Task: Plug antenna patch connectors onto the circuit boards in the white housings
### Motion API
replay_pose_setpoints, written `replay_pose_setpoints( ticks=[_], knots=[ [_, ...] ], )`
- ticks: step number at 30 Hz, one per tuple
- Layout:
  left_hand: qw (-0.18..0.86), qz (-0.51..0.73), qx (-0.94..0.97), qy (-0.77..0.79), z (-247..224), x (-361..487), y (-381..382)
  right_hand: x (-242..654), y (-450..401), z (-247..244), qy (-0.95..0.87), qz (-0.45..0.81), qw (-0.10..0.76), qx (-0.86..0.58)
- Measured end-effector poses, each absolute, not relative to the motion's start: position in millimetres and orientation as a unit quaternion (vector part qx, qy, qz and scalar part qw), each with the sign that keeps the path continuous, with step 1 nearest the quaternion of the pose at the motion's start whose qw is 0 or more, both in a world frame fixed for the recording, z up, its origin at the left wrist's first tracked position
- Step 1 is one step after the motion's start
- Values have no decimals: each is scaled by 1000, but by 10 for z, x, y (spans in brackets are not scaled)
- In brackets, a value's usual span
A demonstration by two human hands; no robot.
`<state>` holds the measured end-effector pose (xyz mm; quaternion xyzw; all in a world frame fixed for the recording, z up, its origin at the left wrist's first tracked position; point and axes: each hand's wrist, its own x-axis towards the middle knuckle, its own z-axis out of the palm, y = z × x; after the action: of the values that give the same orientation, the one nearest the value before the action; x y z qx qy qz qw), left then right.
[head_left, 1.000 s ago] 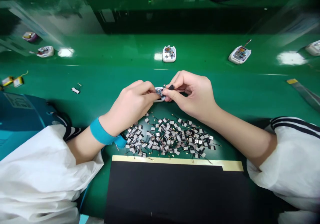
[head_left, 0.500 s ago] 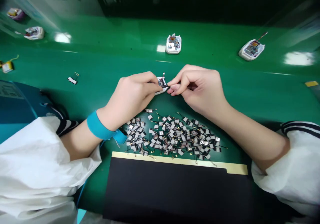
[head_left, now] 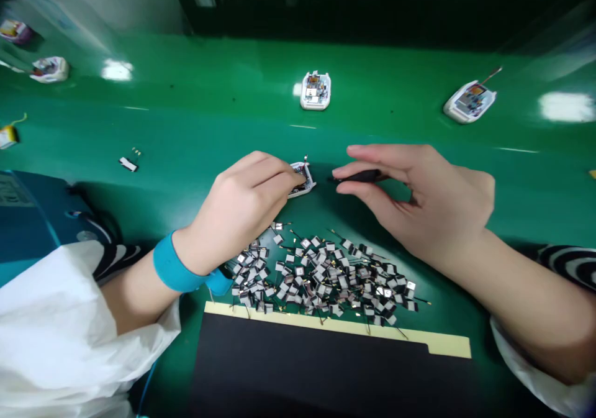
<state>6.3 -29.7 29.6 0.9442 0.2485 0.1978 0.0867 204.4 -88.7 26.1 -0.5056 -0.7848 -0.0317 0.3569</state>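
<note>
My left hand is closed at the fingertips on a small white watch-like case with a circuit board inside. The fingers cover its left side, and a short lead stands up at its top edge. To the right, apart from the case, my right hand pinches a short black tapered tool, its narrow end pointing left. Its exact kind I cannot make out. Below both hands lies a loose pile of small grey-and-black parts with thin leads.
Similar open white cases stand farther back: one in the middle, one at right, one at left. A single small part lies left. A black sheet with a cream edge borders the pile. A blue box stands left.
My right hand has drawn back to the right, away from the case, and its fingers have spread around the black tool. My left hand remains on the case.
</note>
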Motion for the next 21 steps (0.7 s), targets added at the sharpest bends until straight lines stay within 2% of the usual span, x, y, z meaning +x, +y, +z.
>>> replay_pose_setpoints(
  ticks=[3, 8, 12, 17, 21],
  knots=[
    [104, 184, 943, 255, 307, 65, -302, 2027, -843, 236, -804, -61, 365, -466],
    [125, 197, 940, 250, 338, 70, -300, 2029, -756, 203, -782, 125, 393, -467],
    [168, 235, 921, 261, 352, 58, -291, 2020, -742, 191, -800, 190, 389, -416],
    [178, 283, 916, 220, 368, 46, -305, 1970, -776, 171, -797, 180, 412, -403],
    [157, 306, 917, 200, 393, 54, -328, 1959, -769, 168, -804, 135, 394, -425]
  ],
)
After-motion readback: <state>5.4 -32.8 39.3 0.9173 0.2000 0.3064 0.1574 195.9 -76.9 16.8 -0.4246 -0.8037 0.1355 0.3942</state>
